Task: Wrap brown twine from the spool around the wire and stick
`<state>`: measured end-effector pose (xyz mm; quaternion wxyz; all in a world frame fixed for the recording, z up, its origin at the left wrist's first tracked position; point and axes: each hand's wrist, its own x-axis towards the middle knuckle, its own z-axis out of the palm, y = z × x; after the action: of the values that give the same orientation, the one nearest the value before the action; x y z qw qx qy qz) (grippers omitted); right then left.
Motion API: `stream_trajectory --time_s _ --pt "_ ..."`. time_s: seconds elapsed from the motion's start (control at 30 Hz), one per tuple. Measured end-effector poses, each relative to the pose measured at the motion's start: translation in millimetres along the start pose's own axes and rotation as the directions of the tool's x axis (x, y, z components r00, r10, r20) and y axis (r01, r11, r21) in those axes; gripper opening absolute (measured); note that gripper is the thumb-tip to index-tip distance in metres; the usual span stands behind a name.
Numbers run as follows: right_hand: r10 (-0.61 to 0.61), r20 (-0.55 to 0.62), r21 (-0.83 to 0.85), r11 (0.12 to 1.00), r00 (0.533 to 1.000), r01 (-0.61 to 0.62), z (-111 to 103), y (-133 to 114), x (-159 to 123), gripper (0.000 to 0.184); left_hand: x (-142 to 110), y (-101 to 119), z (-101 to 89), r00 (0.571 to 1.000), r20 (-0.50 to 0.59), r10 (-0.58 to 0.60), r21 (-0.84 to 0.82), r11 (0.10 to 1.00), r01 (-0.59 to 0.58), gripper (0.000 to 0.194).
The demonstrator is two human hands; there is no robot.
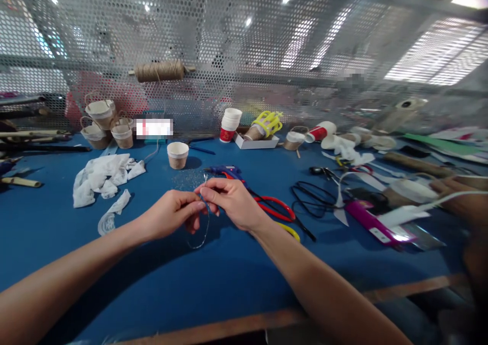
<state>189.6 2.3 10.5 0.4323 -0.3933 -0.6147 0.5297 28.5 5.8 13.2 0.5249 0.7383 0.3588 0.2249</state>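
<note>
Both my hands meet over the middle of the blue table, pinching one thin, pale cord (206,233) that looks twisted. A loop of it hangs below my fingers, and a short end sticks up above them. My left hand (173,214) grips it from the left with thumb and forefinger. From the right, my right hand (231,200) pinches it near the upper end. Just behind my fingers lies a blue glue gun (224,170). Red-handled scissors (278,214) are partly hidden by my right hand. A twine-wrapped paper cup (178,157) stands upright beyond my left hand.
White lace fabric (102,176) lies left. Small twine-covered baskets (122,134) stand behind it. Stacked paper cups (230,125) and a white box (257,142) are at the back. A black cable (314,197) and a purple power strip (375,223) lie right, near another person's hand (463,202).
</note>
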Motion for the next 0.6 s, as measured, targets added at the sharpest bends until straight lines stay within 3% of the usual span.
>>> stream_trajectory --time_s 0.13,0.23,0.4,0.6 --pt "0.014 0.005 -0.039 0.999 1.0 -0.014 0.0 -2.3 -1.3 0.017 2.9 0.1 -15.4 0.995 -0.063 0.075 0.043 0.996 -0.072 0.022" --pt "0.031 0.075 -0.097 0.995 0.997 -0.023 2.5 -5.1 -4.0 0.018 5.1 -1.0 -20.1 0.976 -0.195 0.098 -0.16 0.978 -0.131 0.014" --pt "-0.01 0.094 -0.236 0.971 0.996 0.032 8.1 -6.5 -7.6 0.014 6.3 -4.2 -7.3 0.963 -0.267 0.028 -0.425 0.894 -0.144 0.013" --pt "0.015 0.076 -0.237 0.972 0.997 0.004 8.0 -4.2 -5.8 0.015 4.1 -1.3 -0.3 0.933 -0.358 0.026 -0.374 0.912 -0.169 0.011"
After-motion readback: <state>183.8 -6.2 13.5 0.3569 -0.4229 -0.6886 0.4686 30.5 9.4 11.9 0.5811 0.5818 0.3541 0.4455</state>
